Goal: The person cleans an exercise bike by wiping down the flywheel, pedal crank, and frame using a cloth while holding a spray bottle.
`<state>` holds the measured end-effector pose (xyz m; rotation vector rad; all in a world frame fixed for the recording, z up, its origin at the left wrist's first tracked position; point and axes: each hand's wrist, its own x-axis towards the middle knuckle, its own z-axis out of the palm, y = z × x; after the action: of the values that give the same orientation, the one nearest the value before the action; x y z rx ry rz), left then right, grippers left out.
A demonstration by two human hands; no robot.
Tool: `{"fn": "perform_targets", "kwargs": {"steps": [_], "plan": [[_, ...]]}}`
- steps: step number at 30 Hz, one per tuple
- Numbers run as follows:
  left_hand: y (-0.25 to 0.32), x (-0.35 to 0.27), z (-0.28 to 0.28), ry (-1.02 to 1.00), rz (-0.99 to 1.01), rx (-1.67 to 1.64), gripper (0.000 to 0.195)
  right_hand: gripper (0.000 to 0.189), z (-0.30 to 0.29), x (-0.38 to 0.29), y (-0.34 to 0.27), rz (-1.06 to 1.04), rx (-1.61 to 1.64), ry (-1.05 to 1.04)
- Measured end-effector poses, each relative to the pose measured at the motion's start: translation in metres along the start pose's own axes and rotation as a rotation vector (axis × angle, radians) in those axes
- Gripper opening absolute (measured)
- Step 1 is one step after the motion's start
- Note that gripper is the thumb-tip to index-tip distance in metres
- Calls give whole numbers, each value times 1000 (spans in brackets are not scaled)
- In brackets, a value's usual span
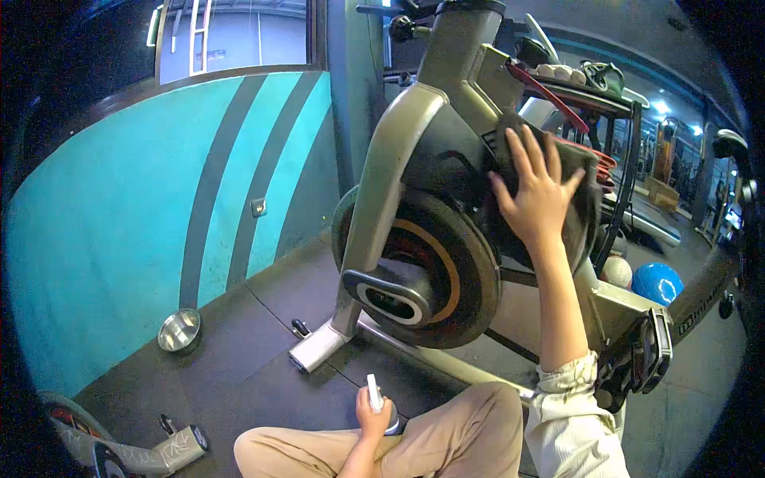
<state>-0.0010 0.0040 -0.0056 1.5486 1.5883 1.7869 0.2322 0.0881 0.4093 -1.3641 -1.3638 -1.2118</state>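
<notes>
My right hand (536,200) lies flat with fingers spread, pressing a dark cloth (578,160) against the side housing of a stationary exercise bike (391,161). The cloth's far edges blend into the dark housing. Low in front of my lap, my left hand (373,415) is closed around a bottle with a white spray head (374,391). Most of the bottle body is hidden by the hand and my leg. Below the cloth, to the left, sits the bike's large black flywheel (472,293), with an orange ring on its face.
A metal bowl (179,330) rests on the dark floor by the turquoise wall (113,221). Part of another bike (179,449) shows at lower left. At right are a pedal (659,342), a blue ball (657,283) and a loaded rack (624,128).
</notes>
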Motion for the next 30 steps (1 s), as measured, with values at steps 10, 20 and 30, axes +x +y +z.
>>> {"fn": "perform_targets", "kwargs": {"steps": [10,20,30], "plan": [[9,1,3,-56,124,75,31,53,10,-10,25,-150,27,122],[6,1,5,-93,141,119,35,49,-6,-34,33,-206,-68,197],[9,0,0,-92,133,65,30,36,34,-8,-49,-453,-118,196]]}}
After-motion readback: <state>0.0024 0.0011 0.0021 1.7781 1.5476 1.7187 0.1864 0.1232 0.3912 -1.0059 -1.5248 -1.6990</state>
